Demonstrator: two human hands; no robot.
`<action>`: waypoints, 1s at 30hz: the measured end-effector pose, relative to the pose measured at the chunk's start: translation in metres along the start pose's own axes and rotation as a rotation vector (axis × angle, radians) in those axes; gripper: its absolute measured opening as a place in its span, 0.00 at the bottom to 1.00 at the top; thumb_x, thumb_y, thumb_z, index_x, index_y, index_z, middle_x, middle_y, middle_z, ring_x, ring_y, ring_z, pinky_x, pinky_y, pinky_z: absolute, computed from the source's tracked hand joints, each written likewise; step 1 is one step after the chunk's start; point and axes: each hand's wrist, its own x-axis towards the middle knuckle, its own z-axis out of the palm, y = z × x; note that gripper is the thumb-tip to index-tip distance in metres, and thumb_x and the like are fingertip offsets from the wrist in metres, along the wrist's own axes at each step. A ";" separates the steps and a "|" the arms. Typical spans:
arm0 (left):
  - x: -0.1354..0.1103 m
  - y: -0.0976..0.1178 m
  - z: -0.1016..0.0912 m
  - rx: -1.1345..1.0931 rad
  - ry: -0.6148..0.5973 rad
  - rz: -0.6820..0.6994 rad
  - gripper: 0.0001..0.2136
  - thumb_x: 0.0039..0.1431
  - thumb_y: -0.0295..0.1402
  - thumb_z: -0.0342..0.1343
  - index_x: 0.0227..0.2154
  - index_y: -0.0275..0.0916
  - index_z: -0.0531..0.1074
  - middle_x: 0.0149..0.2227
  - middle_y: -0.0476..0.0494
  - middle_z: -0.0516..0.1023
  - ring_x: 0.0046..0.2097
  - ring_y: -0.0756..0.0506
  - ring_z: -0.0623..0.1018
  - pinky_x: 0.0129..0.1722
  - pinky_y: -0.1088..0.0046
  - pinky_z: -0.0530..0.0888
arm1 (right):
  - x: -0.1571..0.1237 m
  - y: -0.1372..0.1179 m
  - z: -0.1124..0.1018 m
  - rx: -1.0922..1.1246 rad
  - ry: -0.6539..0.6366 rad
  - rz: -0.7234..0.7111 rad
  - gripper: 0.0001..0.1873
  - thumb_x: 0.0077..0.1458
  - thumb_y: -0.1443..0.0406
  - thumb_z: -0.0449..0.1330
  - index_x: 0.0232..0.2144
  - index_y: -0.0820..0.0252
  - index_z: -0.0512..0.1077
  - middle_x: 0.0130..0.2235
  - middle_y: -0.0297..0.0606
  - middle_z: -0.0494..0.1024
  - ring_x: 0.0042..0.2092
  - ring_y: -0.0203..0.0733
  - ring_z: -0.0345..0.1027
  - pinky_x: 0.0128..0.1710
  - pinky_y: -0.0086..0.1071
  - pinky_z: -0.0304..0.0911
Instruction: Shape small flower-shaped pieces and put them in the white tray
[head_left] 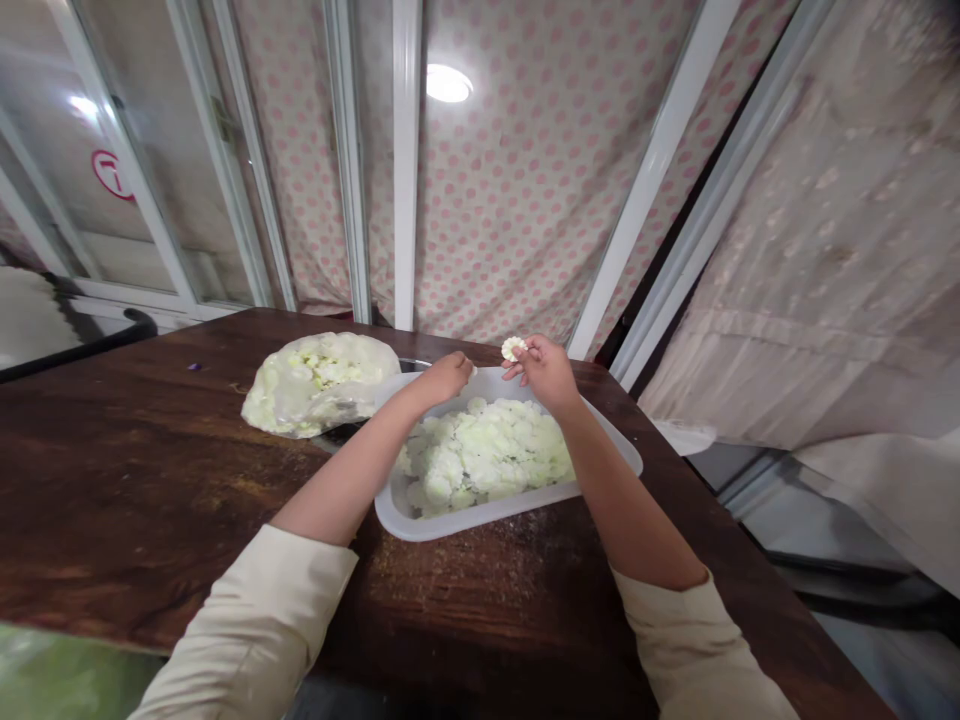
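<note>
I have the right hand (546,372) pinching a white ruffled flower (514,348), other fingers loosely parted, above the far side of the plastic tub (465,522). The left hand (448,377) curls nearby; its grip I cannot tell. Pale flowers (499,447) lie heaped in the tub, left of which a bulging bag (300,395) sits on the table (180,490).

I can't identify the white speck (473,371) by the left hand (445,380) | right forearm (630,490) hides some of the tub (465,523) | green thing (64,680): blurred, cut off
</note>
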 end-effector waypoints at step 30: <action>-0.005 0.012 -0.002 -0.296 -0.055 0.250 0.13 0.52 0.40 0.54 0.27 0.33 0.71 0.26 0.44 0.75 0.24 0.54 0.69 0.25 0.78 0.67 | -0.009 -0.011 0.004 0.019 -0.104 -0.009 0.24 0.41 0.51 0.63 0.17 0.57 0.54 0.09 0.25 0.59 0.13 0.32 0.58 0.15 0.24 0.50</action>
